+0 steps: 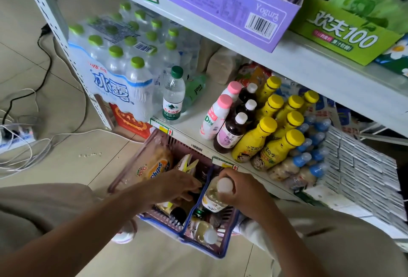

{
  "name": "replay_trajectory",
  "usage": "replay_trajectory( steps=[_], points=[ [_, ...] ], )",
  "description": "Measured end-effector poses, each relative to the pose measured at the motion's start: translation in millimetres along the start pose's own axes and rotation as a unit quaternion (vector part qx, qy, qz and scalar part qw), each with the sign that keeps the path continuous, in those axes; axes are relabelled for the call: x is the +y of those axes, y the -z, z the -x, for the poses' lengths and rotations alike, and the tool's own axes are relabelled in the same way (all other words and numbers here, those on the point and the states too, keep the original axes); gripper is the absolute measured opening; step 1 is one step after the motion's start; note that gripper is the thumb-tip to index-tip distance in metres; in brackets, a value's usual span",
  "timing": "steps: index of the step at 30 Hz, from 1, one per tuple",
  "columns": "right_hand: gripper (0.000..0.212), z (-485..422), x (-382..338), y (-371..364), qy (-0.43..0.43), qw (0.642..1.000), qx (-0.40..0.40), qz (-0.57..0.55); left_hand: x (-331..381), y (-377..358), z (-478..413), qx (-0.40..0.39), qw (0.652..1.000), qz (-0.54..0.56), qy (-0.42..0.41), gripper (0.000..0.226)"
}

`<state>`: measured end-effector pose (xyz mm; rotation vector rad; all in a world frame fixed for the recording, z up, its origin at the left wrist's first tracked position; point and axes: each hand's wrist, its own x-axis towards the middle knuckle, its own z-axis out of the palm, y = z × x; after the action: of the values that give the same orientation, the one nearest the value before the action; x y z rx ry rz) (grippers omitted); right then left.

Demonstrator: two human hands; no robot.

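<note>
Pale drink bottle (212, 201) is held upright over the basket (223, 252), with the right hand (240, 190) clamped round its neck below the cap. Judged full, so weighty; smooth rigid plastic, possibly slippery. The neck hold is preferred. Left hand (174, 185) is sunk among the goods; its grasp cannot be told.

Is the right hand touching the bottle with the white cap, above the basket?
Touching. The head view shows the right hand curled round the neck of the white-capped bottle, with no gap between them, over the basket.
</note>
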<state>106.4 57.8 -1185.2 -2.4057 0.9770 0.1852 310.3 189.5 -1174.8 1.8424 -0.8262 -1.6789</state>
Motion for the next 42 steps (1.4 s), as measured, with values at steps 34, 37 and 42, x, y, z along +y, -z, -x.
replay_trajectory(
  steps=[34,37,42],
  points=[
    [0.041,-6.5,41.6,-53.8,-0.133,0.986,-0.086,-0.056,-10.8,5.4,-17.8,0.018,0.999,-0.031,0.016,0.012],
    [0.036,-2.9,49.0,-71.4,-0.149,0.983,-0.078,-0.072,-7.6,3.2,-16.1,0.014,0.999,-0.037,0.011,0.014],
    [0.046,-5.5,43.1,-100.0,-0.145,0.983,-0.096,-0.05,-3.7,1.1,-12.5,0.008,0.998,-0.063,0.001,0.018]
  ],
)
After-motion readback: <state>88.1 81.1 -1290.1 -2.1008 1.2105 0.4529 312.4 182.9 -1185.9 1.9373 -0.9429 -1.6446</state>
